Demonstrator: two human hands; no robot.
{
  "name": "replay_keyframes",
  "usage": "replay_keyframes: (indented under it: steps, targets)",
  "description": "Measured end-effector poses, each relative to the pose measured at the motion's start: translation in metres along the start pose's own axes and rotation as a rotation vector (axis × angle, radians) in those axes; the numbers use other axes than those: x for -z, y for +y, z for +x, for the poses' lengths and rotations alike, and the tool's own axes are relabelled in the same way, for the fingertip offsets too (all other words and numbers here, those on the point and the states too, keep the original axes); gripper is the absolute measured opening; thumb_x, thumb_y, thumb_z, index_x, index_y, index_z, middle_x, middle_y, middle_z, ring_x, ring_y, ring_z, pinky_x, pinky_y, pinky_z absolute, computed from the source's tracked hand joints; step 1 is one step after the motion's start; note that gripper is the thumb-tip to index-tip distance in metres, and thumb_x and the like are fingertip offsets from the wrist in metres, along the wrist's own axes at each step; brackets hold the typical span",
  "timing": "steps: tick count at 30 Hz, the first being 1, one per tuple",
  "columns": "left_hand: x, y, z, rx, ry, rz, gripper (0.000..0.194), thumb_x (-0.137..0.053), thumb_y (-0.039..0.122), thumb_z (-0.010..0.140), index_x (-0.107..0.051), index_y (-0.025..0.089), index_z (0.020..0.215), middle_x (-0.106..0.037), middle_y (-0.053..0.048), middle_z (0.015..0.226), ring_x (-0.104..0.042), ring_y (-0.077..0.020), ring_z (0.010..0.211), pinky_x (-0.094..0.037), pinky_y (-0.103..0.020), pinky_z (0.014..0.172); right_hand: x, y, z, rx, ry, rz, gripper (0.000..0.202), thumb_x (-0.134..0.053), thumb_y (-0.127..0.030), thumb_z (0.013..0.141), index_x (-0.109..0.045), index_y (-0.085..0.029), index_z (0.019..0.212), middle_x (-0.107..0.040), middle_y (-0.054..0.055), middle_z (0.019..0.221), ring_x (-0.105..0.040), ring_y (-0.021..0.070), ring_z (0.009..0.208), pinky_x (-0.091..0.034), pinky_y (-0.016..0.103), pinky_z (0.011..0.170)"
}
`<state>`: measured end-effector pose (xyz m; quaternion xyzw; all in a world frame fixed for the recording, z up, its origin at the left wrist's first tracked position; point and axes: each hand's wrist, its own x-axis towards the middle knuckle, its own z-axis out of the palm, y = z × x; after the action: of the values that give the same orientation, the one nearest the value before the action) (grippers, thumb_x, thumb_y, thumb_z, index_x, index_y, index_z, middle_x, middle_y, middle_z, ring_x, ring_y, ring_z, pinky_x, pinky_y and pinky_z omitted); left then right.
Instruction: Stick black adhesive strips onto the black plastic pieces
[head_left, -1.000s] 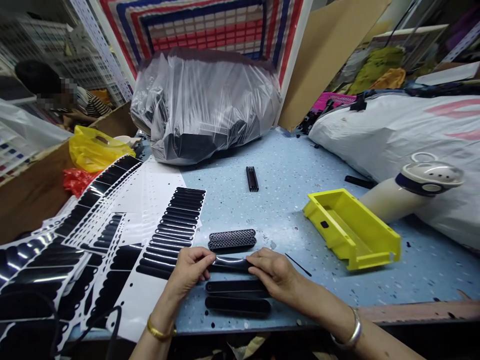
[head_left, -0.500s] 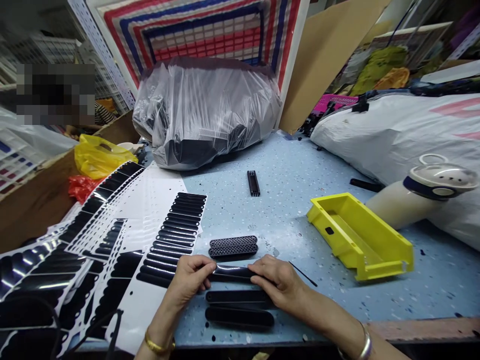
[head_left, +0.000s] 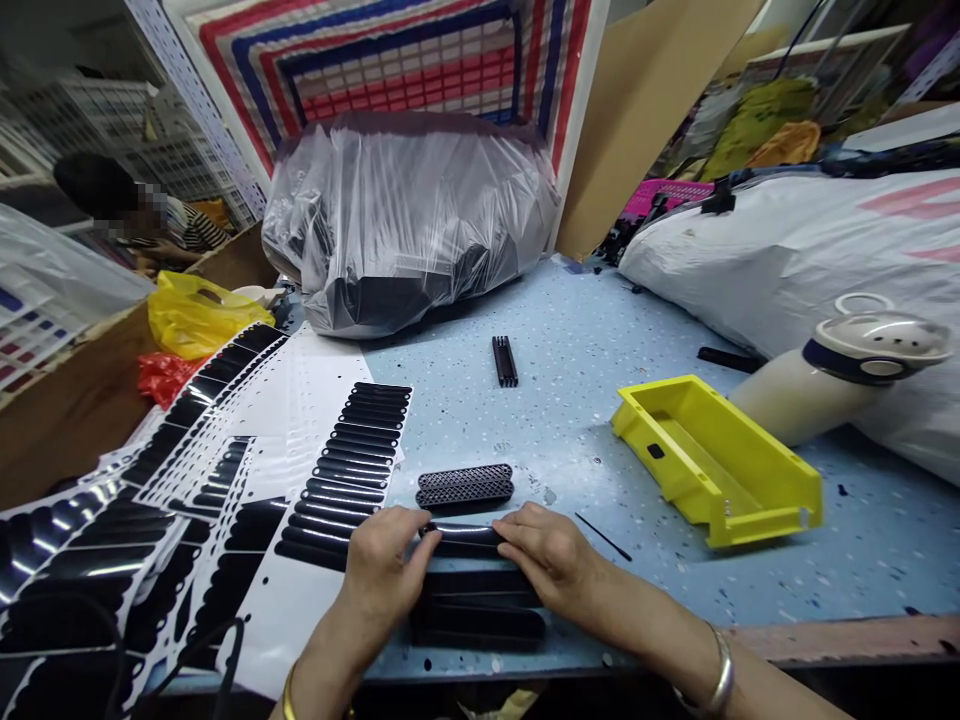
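Between my two hands is a glossy black strip with rounded ends (head_left: 466, 539), held level just above the table. My left hand (head_left: 391, 555) pinches its left end between thumb and fingers. The right end is pinched by my right hand (head_left: 546, 552). Just below lie two long black pieces (head_left: 480, 625), partly covered by my hands. Beyond the strip sits a pair of black pieces with a perforated pattern (head_left: 465, 486), side by side. A sheet of black adhesive strips (head_left: 352, 460) lies left of my left hand.
A yellow bin (head_left: 720, 465) and a cream bottle (head_left: 832, 375) stand at the right. More strip sheets (head_left: 97, 550) are piled at the left. A plastic-wrapped bundle (head_left: 412, 220) sits at the back, and a small black part (head_left: 505, 361) lies mid-table. Another person (head_left: 142, 215) is at the far left.
My left hand has turned, its back and thumb now higher around the strip's left end. My right hand stays almost where it was. The view has shifted slightly.
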<state>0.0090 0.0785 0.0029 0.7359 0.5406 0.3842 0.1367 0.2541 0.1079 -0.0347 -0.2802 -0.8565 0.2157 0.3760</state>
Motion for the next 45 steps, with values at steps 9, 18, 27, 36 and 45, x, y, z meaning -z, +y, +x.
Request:
replay_keyframes:
  steps: [9, 18, 27, 36, 45]
  targets:
    - [-0.030, 0.026, 0.017, -0.168, -0.352, 0.078, 0.017, -0.071, 0.008, 0.074, -0.070, 0.014, 0.090, -0.071, -0.010, 0.087, -0.064, -0.0260, 0.081, -0.055, -0.038, 0.071, 0.001, 0.003, 0.000, -0.100, -0.047, 0.010, 0.022, -0.052, -0.018, 0.093, -0.069, -0.019, 0.108, -0.069, 0.007, 0.085, -0.064, 0.0199, 0.080, -0.055, 0.035, 0.071]
    - [-0.039, 0.018, 0.016, -0.086, -0.334, 0.065, 0.010, -0.070, 0.007, 0.073, -0.071, 0.015, 0.079, -0.070, -0.007, 0.074, -0.065, -0.0232, 0.073, -0.050, -0.032, 0.066, 0.010, -0.005, 0.027, -0.490, -0.181, 0.130, 0.016, -0.068, -0.013, 0.075, -0.080, -0.021, 0.082, -0.075, 0.003, 0.072, -0.068, 0.0180, 0.068, -0.049, 0.027, 0.064]
    - [-0.043, 0.015, 0.014, -0.107, -0.298, 0.039, 0.012, -0.069, 0.007, 0.073, -0.071, 0.016, 0.080, -0.071, -0.006, 0.074, -0.065, -0.0220, 0.071, -0.050, -0.031, 0.065, -0.001, -0.005, 0.024, -0.502, -0.041, 0.114, 0.016, -0.062, -0.014, 0.074, -0.075, -0.022, 0.068, -0.073, 0.001, 0.066, -0.065, 0.0153, 0.062, -0.046, 0.025, 0.061]
    - [-0.043, 0.015, 0.016, -0.067, -0.337, 0.064, 0.009, -0.069, 0.009, 0.074, -0.072, 0.017, 0.079, -0.073, -0.007, 0.079, -0.066, -0.0238, 0.076, -0.053, -0.034, 0.070, 0.023, -0.005, 0.015, -0.576, 0.169, 0.113, 0.026, -0.050, -0.032, 0.089, -0.074, -0.020, 0.085, -0.076, 0.005, 0.075, -0.071, 0.0208, 0.067, -0.055, 0.030, 0.061]
    - [-0.036, 0.018, 0.011, -0.015, -0.361, 0.086, 0.008, -0.067, 0.009, 0.078, -0.071, 0.015, 0.080, -0.072, -0.009, 0.082, -0.065, -0.0258, 0.080, -0.052, -0.037, 0.073, 0.058, -0.008, -0.014, -0.415, 0.180, -0.208, 0.023, -0.055, -0.029, 0.086, -0.073, -0.021, 0.076, -0.071, 0.005, 0.067, -0.067, 0.0200, 0.059, -0.053, 0.030, 0.057]
